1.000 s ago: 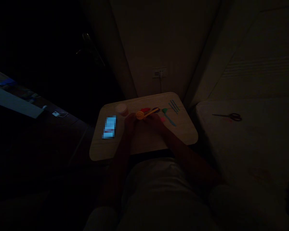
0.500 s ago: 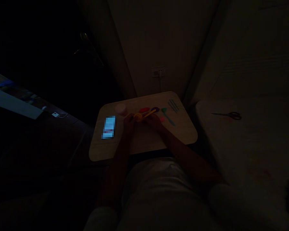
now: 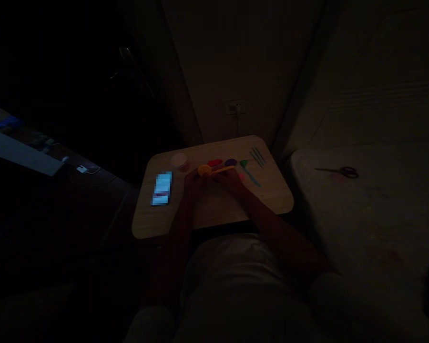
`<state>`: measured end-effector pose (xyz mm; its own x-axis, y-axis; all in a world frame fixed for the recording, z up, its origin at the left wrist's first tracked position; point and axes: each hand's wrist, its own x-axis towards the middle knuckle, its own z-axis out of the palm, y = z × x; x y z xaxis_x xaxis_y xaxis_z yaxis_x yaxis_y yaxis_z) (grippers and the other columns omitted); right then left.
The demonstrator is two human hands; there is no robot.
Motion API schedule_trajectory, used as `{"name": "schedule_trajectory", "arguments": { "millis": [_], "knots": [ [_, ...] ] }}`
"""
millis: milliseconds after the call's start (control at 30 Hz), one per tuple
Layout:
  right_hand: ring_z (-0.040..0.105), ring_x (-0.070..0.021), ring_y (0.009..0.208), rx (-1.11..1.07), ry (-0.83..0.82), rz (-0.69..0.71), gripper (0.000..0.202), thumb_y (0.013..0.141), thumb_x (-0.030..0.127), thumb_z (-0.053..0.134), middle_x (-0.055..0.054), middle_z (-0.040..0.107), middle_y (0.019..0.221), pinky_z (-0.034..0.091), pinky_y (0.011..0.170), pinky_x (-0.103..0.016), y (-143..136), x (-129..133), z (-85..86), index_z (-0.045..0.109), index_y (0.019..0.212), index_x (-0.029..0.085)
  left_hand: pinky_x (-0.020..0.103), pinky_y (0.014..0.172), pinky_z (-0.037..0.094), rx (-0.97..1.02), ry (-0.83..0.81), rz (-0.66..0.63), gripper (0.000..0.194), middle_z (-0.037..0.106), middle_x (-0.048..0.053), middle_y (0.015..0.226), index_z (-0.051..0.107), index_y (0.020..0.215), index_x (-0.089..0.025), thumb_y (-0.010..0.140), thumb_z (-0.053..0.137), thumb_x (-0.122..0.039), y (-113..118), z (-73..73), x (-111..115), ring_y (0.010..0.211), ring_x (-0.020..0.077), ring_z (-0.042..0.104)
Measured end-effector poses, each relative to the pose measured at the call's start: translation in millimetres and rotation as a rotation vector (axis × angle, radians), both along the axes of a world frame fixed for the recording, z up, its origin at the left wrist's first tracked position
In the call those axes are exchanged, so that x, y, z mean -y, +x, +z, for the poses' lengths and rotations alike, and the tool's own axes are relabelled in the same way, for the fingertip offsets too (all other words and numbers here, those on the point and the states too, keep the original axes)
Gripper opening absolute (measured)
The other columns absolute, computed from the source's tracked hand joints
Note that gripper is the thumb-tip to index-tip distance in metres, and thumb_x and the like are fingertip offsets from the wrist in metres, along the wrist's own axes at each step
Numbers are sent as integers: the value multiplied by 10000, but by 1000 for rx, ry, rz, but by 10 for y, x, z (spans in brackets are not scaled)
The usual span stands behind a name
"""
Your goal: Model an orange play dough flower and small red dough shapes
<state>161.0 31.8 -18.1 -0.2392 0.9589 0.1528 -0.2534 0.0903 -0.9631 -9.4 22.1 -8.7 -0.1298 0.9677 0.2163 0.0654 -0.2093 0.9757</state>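
In the dim light, my left hand [image 3: 193, 185] is closed at the near side of a round orange piece [image 3: 204, 170], which looks like modelling clay. My right hand [image 3: 231, 181] has its fingers closed on a thin orange stick [image 3: 224, 169], whose left end reaches close to the round piece. I cannot tell whether the two touch. Just beyond the hands lie a red lump [image 3: 215, 163] and a dark purple round lump [image 3: 230, 162]. A pink piece [image 3: 241, 176] sits partly behind my right hand. Fingertips are hard to make out.
On the small wooden table [image 3: 214, 214] are a lit phone [image 3: 162, 188], a clear tub [image 3: 179, 161], a green lump [image 3: 243, 163] by a blue-green tool [image 3: 251, 176], and several thin sticks [image 3: 258, 157]. Scissors [image 3: 343, 171] lie on the pale surface at the right.
The orange stick has swung flatter, its right end now lower and nearer to me. The round orange piece shows more of its face. Both hands have shifted only slightly.
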Motion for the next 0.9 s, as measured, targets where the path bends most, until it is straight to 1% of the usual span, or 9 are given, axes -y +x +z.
{"name": "schedule_trajectory", "arguments": {
  "millis": [100,200,433,533,733,900],
  "knots": [
    [704,-240,898,-18,-24,-18,416,669,523,845,-66,762,930,590,827,-384,6,17,26,729,914,208,361,811,589,-16,-7,14,440,782,85,949,790,921,-148,657,866,-491,6,17,9,939,281,726],
    [698,-241,891,9,-22,-49,348,697,469,826,-63,760,923,586,827,-389,16,16,21,732,900,202,361,800,590,-24,-26,24,434,778,82,913,791,906,-149,630,885,-470,14,33,15,924,284,728],
    [688,-252,954,28,18,-77,299,706,422,783,-71,751,957,556,898,-410,21,-36,-34,749,890,189,346,769,592,5,-57,-22,404,776,81,867,791,868,-143,616,898,-441,30,93,52,872,274,729],
    [684,-243,947,21,12,-72,292,719,428,775,-69,753,959,550,902,-401,18,-28,-35,754,890,193,341,763,588,24,-69,-13,422,777,81,869,791,879,-138,612,897,-447,25,77,50,874,274,729],
    [687,-238,917,6,-6,-69,334,719,460,775,-61,756,956,553,863,-386,23,-2,-14,753,926,199,355,803,593,44,-80,-14,480,790,94,963,800,946,-149,601,900,-467,18,23,32,931,283,735],
    [685,-249,968,48,3,-72,352,749,485,768,-62,760,964,558,866,-381,33,1,-9,750,962,205,386,827,599,31,-61,-21,509,790,110,986,797,951,-146,606,894,-506,8,-1,16,957,306,736]
  ]
}}
